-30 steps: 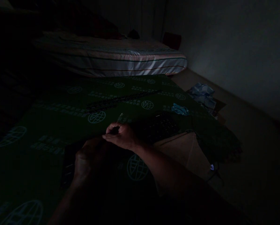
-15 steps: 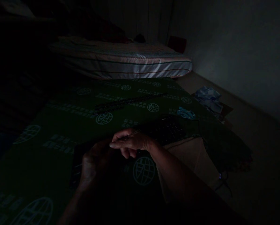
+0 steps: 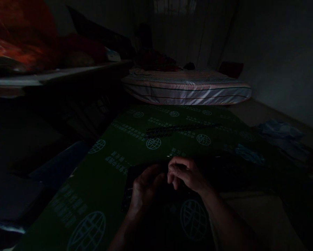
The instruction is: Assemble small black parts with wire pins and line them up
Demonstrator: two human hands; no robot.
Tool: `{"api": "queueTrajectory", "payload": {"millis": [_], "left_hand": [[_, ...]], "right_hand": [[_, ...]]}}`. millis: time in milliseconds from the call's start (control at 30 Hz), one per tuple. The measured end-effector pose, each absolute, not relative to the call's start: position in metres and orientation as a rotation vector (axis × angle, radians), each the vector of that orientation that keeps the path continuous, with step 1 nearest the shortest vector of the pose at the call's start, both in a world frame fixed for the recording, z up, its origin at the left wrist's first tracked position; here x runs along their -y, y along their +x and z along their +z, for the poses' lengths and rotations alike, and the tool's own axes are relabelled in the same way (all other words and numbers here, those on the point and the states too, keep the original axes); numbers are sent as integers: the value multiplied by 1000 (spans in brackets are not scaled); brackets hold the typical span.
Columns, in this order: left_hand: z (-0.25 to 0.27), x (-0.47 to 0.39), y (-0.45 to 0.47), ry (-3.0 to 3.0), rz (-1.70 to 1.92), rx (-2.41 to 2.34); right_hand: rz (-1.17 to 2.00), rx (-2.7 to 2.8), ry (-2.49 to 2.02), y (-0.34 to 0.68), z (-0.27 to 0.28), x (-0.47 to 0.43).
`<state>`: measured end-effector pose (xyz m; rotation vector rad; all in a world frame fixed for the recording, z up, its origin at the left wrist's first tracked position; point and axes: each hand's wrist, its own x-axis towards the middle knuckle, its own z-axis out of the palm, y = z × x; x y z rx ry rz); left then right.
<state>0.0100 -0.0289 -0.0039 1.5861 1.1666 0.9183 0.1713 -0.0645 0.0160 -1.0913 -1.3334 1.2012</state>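
Note:
The light is very dim. A long black panel [image 3: 128, 186], with rows of small marks like a keyboard, lies across a green board [image 3: 104, 181] printed with white globe emblems. My left hand [image 3: 144, 188] rests on its left part, fingers bent down toward it; the fingertips are lost in the dark. Just to the right, my right hand [image 3: 184, 172] is over the panel with its fingers curled and pinched together. Whatever they hold is too dark to make out. A tiny bright glint shows above its knuckles.
Thin dark strips [image 3: 172, 130] lie farther back on the board. A crumpled blue cloth or wrapper [image 3: 249, 154] is to the right, near a pale flat piece [image 3: 258, 209]. Beyond are a striped bed [image 3: 187, 89] and, at left, a shelf [image 3: 49, 76] bearing an orange bag [image 3: 22, 31].
The view has swung left and up, bringing the shelf and orange bag in. My right hand has drawn its fingers in; the thin dark tool seen at them before no longer shows clearly.

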Motion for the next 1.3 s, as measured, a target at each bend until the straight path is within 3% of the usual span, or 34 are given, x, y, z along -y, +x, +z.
{"api": "queueTrajectory", "payload": {"millis": [133,267,833,1300], "left_hand": [[-1,29,8,1457,972,-1211],[7,32,7,1351,999,-1219],[16,30,0,1108,935,-1097],[-10,28,2,1649,839,-1249]], "right_hand": [[700,1506,-1195,165,13,65],[482,1717,-1173,157,6,63],[387,1888,-1177,147,6,55],[132,1803,-1558,254,-32,-48]]}}
